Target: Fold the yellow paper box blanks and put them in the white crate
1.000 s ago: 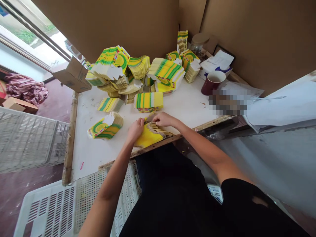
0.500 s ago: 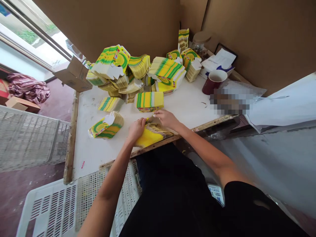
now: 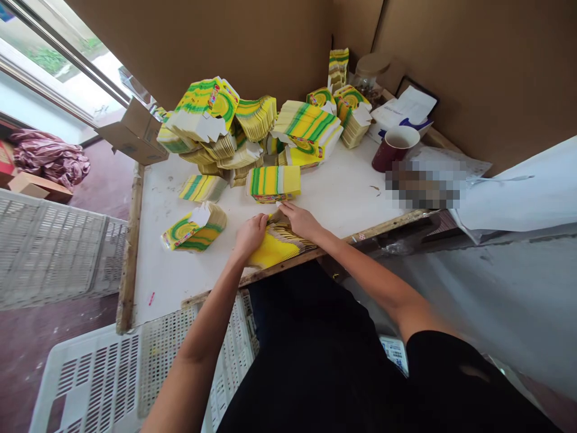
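Note:
A stack of flattened yellow cartons (image 3: 270, 249) lies at the table's front edge, its edges fanned out on the right. My left hand (image 3: 250, 236) is closed on the stack's left side, thumb on top. Over its far right part is my right hand (image 3: 300, 221), fingers drawn together; a small white bit shows at the fingertips, and what they pinch cannot be made out. Just beyond lies a yellow-and-green carton bundle (image 3: 274, 182). To the left are another bundle (image 3: 193, 227) with a white flap and a smaller flat pile (image 3: 202, 188).
A heap of carton bundles (image 3: 216, 117) fills the back of the table (image 3: 157, 264). At right stand a dark red cup (image 3: 394, 149), a lidded jar (image 3: 369, 72) and a blurred-out item (image 3: 421, 184). White plastic crates (image 3: 90, 373) sit below left; cardboard (image 3: 202, 36) walls the back.
My right hand has shifted slightly left and its fingertips reach a little farther across the stack. My left hand stays on the stack. The view has tilted very slightly.

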The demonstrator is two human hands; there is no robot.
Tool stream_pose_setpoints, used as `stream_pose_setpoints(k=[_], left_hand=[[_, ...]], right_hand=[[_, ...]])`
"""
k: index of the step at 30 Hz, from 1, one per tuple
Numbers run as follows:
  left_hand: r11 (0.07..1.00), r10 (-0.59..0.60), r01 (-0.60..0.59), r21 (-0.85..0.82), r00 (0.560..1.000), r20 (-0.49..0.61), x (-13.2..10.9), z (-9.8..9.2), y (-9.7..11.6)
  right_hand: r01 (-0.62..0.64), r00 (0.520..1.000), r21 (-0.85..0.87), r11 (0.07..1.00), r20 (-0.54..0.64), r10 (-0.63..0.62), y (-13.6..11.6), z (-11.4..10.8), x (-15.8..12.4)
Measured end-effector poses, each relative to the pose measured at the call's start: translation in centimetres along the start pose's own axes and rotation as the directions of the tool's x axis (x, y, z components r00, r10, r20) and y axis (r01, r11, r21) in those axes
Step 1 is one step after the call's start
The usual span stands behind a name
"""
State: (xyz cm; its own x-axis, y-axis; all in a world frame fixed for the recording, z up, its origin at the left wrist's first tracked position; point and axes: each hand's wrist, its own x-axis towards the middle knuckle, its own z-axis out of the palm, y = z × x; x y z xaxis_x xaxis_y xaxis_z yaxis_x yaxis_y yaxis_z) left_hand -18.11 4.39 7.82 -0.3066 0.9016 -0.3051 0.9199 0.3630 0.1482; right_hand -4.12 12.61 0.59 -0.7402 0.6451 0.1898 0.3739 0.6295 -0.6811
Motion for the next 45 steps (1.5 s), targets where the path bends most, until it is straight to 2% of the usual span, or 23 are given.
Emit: stream_pose_setpoints(k=[6,11,17,20,25,29,32,36,39,45], left_hand=[[1.000,-0.007,0.007,-0.013,1.000,0.003,-0.1,0.0,0.1],[1.000,-0.011,0.011,-0.002,1.000,-0.006,0.0,0.1,0.0],[1.000,-0.010,0.010,0.013,1.000,-0.006,-0.1,0.2,0.1],[1.000,-0.006,0.006,0.017,1.000,-0.007,-0.2,0.1,0.1],[1.000,0.004,-0.004,0.022,1.000,-0.005,-0.1,0.2,0.1],[1.000,0.010,-0.010,0.018,1.000,-0.009,0.0,0.2,0.0],[1.000,0.014,-0.014,0.013,1.000,-0.015,0.0,0.3,-0.1],[1.000,0.009,-0.008,0.008,1.000,-0.023,0.0,0.4,-0.1],[1.000,0.000,0.000,0.007,1.000,-0.017,-0.1,0.3,0.0],[1.000,0.010,-0.010,-0.018,1.000,-0.007,-0.3,0.0,0.1]], right_hand=[[-0.144,0.989,0.238,0.960,0.019,0.143,0.3,-0.1,0.0],[-0.181,0.983,0.261,0.948,0.059,0.172,0.3,-0.3,0.0],[-0.123,0.992,0.261,0.957,0.024,0.121,0.9,0.2,0.0],[-0.160,0.987,0.256,0.953,0.067,0.148,0.5,0.0,0.1],[-0.171,0.983,0.151,0.974,0.088,0.159,-0.7,-0.8,0.4],[-0.180,0.979,-0.012,0.984,0.098,0.181,-1.4,-1.6,0.6],[-0.139,0.984,-0.167,0.976,0.091,0.156,-1.7,-2.4,0.8],[-0.050,0.984,-0.321,0.946,0.149,0.102,-2.2,-3.0,1.4],[0.006,0.981,-0.372,0.928,0.183,0.067,-2.4,-3.2,1.9],[0.032,0.973,-0.405,0.914,0.221,0.064,-2.7,-3.0,2.5]])
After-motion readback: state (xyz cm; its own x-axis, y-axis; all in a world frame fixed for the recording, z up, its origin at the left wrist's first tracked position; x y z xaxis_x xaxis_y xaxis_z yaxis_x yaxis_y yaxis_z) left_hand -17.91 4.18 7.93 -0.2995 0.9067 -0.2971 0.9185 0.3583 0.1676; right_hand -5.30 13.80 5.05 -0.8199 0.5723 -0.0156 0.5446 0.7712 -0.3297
